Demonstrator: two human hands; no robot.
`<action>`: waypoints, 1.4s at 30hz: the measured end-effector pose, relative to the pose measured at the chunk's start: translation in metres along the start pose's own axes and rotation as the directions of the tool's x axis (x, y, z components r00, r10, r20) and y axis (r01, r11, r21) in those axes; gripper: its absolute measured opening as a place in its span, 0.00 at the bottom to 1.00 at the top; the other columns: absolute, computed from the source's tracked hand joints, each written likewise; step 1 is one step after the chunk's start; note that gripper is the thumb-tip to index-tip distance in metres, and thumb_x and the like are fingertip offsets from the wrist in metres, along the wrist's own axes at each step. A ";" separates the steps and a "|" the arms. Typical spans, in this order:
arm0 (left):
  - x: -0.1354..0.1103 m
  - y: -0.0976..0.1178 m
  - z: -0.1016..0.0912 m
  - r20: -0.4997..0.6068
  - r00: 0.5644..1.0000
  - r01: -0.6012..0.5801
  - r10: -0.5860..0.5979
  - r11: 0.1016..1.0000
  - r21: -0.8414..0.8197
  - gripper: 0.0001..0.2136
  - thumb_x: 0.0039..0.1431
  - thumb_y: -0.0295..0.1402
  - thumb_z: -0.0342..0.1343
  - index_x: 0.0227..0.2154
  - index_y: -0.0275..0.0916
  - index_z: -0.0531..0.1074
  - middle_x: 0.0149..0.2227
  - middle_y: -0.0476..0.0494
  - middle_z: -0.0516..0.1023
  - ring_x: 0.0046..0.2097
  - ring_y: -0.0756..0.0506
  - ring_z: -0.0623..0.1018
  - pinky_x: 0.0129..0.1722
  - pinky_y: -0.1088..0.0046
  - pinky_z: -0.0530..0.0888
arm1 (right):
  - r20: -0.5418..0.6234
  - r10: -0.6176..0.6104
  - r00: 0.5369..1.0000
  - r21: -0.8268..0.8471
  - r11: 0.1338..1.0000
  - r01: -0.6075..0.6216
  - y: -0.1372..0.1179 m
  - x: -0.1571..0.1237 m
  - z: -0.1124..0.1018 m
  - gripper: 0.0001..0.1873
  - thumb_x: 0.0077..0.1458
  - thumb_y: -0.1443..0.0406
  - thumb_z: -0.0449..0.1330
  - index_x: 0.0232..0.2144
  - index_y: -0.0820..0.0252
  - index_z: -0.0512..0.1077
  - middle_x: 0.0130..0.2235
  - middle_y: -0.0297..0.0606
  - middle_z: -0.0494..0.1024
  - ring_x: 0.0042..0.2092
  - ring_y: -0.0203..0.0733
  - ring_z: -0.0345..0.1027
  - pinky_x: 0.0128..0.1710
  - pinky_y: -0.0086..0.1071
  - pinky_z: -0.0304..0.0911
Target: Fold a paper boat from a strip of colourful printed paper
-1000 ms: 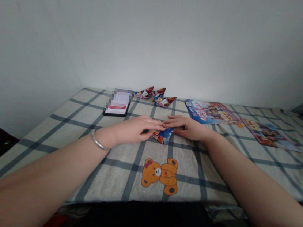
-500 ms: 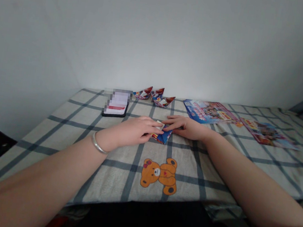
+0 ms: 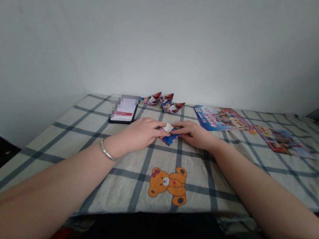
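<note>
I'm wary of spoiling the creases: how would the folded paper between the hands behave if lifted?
The folded paper is probably light, being just a small printed piece. Its folds likely make it stiffer than a flat sheet, though the exposed pale corner might spring loose.

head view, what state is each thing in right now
folded paper: folded, pale flap exposed, between both hands
left hand: fingers on the paper's left side
right hand: fingers on its right side
paper boats: folded into shape, set near the wall
phone: lying down, screen lit
printed booklet: lying flat
printed sheet: lying flat
bracelet: worn on the left wrist
tablecloth: spread out
</note>
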State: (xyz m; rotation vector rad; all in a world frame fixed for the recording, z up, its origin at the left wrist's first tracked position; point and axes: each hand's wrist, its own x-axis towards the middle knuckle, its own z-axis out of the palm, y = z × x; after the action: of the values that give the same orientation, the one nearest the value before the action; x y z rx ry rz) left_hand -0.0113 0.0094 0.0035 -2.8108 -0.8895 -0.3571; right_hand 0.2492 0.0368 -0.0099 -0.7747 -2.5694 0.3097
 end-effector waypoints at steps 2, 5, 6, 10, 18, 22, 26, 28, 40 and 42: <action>0.000 -0.001 0.002 -0.008 1.000 0.022 -0.022 0.999 0.030 0.21 0.61 0.23 0.49 0.53 0.51 0.73 0.55 0.45 0.72 0.53 0.41 0.72 0.54 0.58 0.70 | -0.019 -0.012 1.000 -0.079 0.997 0.011 -0.002 0.002 0.001 0.20 0.58 0.73 0.55 0.49 0.50 0.77 0.54 0.42 0.76 0.54 0.44 0.69 0.56 0.47 0.63; 0.000 0.003 0.003 -0.008 0.999 0.052 -0.052 0.998 0.029 0.21 0.62 0.23 0.48 0.52 0.50 0.73 0.54 0.45 0.73 0.53 0.42 0.72 0.54 0.59 0.70 | -0.016 -0.050 0.999 -0.152 0.987 0.047 -0.003 0.004 0.001 0.19 0.59 0.72 0.55 0.47 0.52 0.78 0.51 0.43 0.78 0.51 0.44 0.71 0.54 0.46 0.64; 0.000 0.005 0.003 -0.005 0.998 0.060 -0.060 0.998 0.021 0.20 0.61 0.23 0.48 0.52 0.49 0.73 0.54 0.45 0.73 0.53 0.42 0.72 0.54 0.59 0.70 | -0.014 -0.057 0.998 -0.164 0.985 0.054 -0.003 0.004 0.000 0.19 0.59 0.72 0.55 0.47 0.52 0.78 0.50 0.42 0.78 0.50 0.44 0.72 0.53 0.45 0.64; 0.000 0.014 0.001 0.001 0.996 0.088 -0.088 0.996 0.012 0.20 0.61 0.25 0.49 0.53 0.46 0.73 0.54 0.44 0.73 0.54 0.41 0.72 0.55 0.59 0.69 | -0.023 -0.054 0.998 -0.191 0.980 0.049 -0.005 0.002 -0.001 0.18 0.59 0.71 0.55 0.47 0.51 0.78 0.49 0.40 0.79 0.49 0.43 0.72 0.52 0.42 0.65; 0.002 0.016 0.001 -0.019 0.997 0.079 -0.080 0.996 -0.038 0.14 0.65 0.32 0.49 0.49 0.42 0.75 0.48 0.42 0.75 0.49 0.42 0.74 0.52 0.61 0.71 | -0.027 -0.013 1.000 -0.239 0.971 0.006 -0.019 0.001 -0.006 0.15 0.58 0.71 0.56 0.42 0.53 0.79 0.42 0.38 0.80 0.45 0.42 0.72 0.48 0.37 0.67; 0.005 0.020 0.001 -0.010 0.995 0.097 -0.097 0.994 -0.051 0.13 0.65 0.33 0.50 0.47 0.40 0.75 0.49 0.41 0.75 0.50 0.41 0.74 0.52 0.60 0.71 | 0.002 0.010 1.000 -0.275 0.961 -0.009 -0.023 0.001 -0.010 0.13 0.57 0.72 0.56 0.38 0.55 0.80 0.41 0.38 0.80 0.44 0.43 0.73 0.46 0.37 0.68; 0.009 0.022 0.004 0.011 0.991 0.135 -0.135 0.987 -0.082 0.14 0.66 0.37 0.50 0.47 0.39 0.75 0.56 0.37 0.71 0.55 0.38 0.72 0.56 0.57 0.70 | 0.053 0.028 0.998 -0.369 0.929 -0.007 -0.029 0.001 -0.013 0.13 0.57 0.71 0.56 0.38 0.55 0.79 0.42 0.37 0.80 0.44 0.43 0.73 0.43 0.35 0.67; 0.011 0.022 0.007 0.011 0.990 0.141 -0.141 0.985 -0.095 0.14 0.66 0.39 0.49 0.47 0.38 0.74 0.58 0.36 0.70 0.58 0.38 0.71 0.57 0.56 0.68 | 0.077 0.037 0.996 -0.414 0.910 -0.002 -0.032 0.002 -0.015 0.13 0.57 0.71 0.55 0.38 0.56 0.79 0.41 0.38 0.80 0.42 0.43 0.73 0.41 0.34 0.66; 0.016 0.025 0.015 -0.038 0.983 0.179 -0.180 0.983 -0.036 0.17 0.67 0.40 0.48 0.51 0.33 0.68 0.54 0.35 0.72 0.56 0.39 0.71 0.58 0.60 0.68 | 0.059 0.209 0.976 -0.543 0.827 -0.144 -0.049 0.006 -0.006 0.16 0.63 0.61 0.51 0.45 0.57 0.77 0.45 0.41 0.77 0.43 0.43 0.71 0.37 0.32 0.61; 0.016 0.025 0.017 -0.045 0.979 0.197 -0.199 0.979 -0.041 0.19 0.66 0.41 0.48 0.52 0.32 0.67 0.54 0.34 0.72 0.56 0.39 0.71 0.58 0.61 0.67 | 0.054 0.240 0.969 -0.550 0.817 -0.172 -0.050 0.009 -0.003 0.17 0.63 0.61 0.51 0.46 0.57 0.76 0.44 0.42 0.76 0.44 0.43 0.71 0.37 0.32 0.61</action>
State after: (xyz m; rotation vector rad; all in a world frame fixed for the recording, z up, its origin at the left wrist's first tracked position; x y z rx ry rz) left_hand 0.0185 0.0020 -0.0103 -2.7390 -1.1674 -0.4720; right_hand 0.2205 0.0009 0.0124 -1.2760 -2.7155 -0.3484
